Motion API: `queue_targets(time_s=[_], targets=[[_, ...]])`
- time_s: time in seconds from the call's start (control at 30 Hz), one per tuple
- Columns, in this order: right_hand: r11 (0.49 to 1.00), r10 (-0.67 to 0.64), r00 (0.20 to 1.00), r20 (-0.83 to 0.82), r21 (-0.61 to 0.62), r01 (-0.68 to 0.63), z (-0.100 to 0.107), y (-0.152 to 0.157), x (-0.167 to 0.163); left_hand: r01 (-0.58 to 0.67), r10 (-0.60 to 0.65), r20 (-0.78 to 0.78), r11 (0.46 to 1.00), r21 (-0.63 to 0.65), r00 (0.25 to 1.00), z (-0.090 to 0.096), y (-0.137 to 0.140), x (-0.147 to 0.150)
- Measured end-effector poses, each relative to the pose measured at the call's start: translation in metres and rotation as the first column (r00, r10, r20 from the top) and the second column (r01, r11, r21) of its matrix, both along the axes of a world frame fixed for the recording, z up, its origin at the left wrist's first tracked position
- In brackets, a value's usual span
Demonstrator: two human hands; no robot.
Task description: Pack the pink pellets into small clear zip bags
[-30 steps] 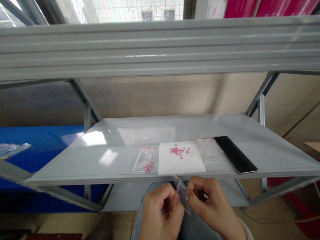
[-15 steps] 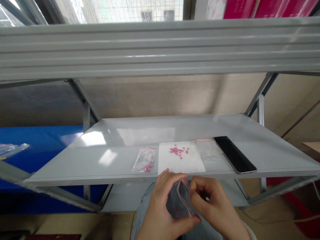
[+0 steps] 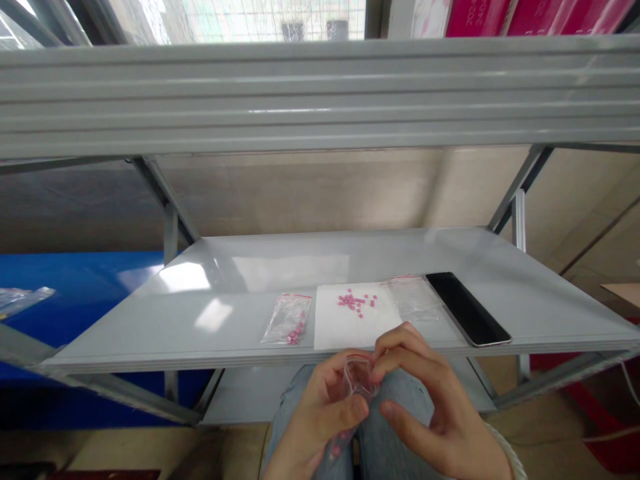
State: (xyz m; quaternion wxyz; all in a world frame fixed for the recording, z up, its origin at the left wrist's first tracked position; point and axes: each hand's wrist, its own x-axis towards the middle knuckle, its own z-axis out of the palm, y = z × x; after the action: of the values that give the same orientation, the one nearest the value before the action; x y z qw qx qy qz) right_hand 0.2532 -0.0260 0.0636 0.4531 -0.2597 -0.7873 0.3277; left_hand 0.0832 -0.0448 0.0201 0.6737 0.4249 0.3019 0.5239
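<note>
My left hand [image 3: 325, 413] grips a clear zip bag [image 3: 359, 375] over my lap, its mouth spread and several pink beads visible low in it. At the bag's rim are the fingertips of my right hand [image 3: 430, 400], with the thumb held apart from them; nothing shows in this hand. On the shelf just beyond lies a white sheet of paper [image 3: 340, 333] with a scatter of pink beads [image 3: 353, 301]. To its left is a second zip bag [image 3: 287, 320] holding several pink beads. A flat clear bag [image 3: 415, 298] lies at the paper's right.
A dark phone or tablet [image 3: 467, 308] lies on the right of the grey shelf [image 3: 150, 327]. Above it a thick ridged shelf edge [image 3: 320, 100] crosses the view. A blue surface [image 3: 90, 273] stands at the left. My knees are under the shelf's front edge.
My left hand has turned the bag and drawn its fingers in, so the mouth now points upward. My right hand has unfolded from a pinch, its thumb coming away from the bag.
</note>
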Motion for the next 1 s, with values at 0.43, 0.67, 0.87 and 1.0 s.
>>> queue_targets(time_s=[0.43,0.67,0.87,1.0], targets=[[0.991,0.130,0.990,0.051,0.035,-0.132,0.000,0.006,-0.004,0.178,-0.154,0.215,0.980,-0.095,0.964,0.001,0.002,0.007],[0.993,0.070,0.996,0.058,0.092,-0.075,-0.005,0.007,-0.006,0.102,-0.101,0.091,0.995,-0.007,0.991,0.001,0.001,0.004],[0.994,0.013,0.997,0.072,0.105,-0.021,-0.005,0.006,-0.008,-0.019,0.018,0.016,0.998,0.064,1.000,-0.007,0.002,0.001],[0.979,-0.087,0.996,0.036,0.185,0.079,-0.007,0.004,-0.007,-0.118,0.122,-0.026,0.986,0.115,0.992,-0.011,0.002,-0.006]])
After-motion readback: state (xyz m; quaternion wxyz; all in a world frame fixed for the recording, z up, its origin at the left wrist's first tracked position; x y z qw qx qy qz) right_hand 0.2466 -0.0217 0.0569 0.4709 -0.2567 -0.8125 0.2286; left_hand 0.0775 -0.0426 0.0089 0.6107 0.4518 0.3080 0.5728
